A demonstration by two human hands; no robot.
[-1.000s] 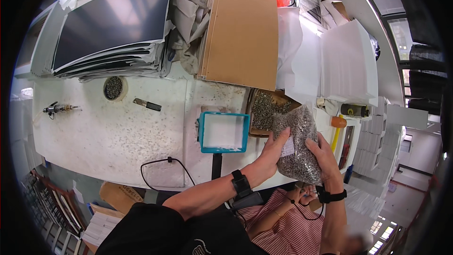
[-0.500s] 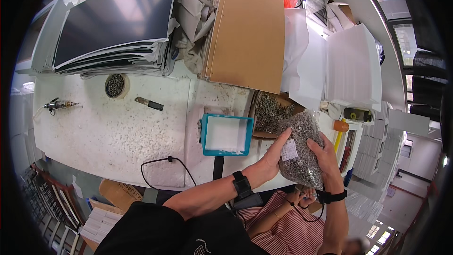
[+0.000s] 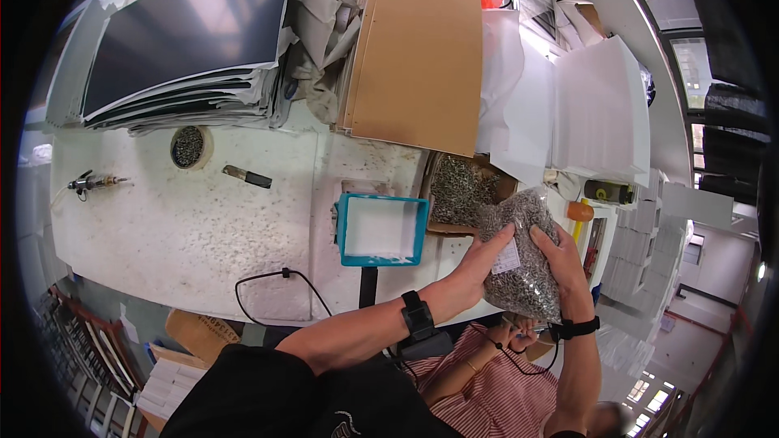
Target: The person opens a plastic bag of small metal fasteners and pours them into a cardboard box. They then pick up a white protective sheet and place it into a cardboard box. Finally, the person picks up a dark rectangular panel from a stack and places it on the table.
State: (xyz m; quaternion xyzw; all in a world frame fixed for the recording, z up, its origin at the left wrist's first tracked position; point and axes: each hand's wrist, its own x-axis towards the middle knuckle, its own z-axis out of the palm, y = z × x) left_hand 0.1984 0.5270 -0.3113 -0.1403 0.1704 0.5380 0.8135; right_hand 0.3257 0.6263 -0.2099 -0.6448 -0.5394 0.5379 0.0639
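A clear plastic bag (image 3: 523, 276) full of small grey metal pieces, perhaps screws, is held up between my two hands, with a white label on its side. My left hand (image 3: 480, 264) grips its left side, thumb pressed on the front near the label. On the right side, my right hand (image 3: 560, 255) is closed round it, its thumb near the top. Just behind the bag's upper end is an open cardboard box (image 3: 462, 195) with loose metal pieces of a similar kind in it. Left of that box stands a blue-rimmed tray (image 3: 344, 231) with a white inside.
On the white table (image 3: 187, 235) lie a round tub (image 3: 190, 146) of metal pieces, a dark-handled blade (image 3: 247, 177) and an air tool (image 3: 93, 184). Stacked dark panels (image 3: 191, 32) and brown boards (image 3: 418, 57) line the back. Another person in a striped top (image 3: 495, 381) works close by, below the bag.
The whole view has shifted slightly, so the table things sit a little further left. Both hands keep hold of the bag, which has tilted slightly.
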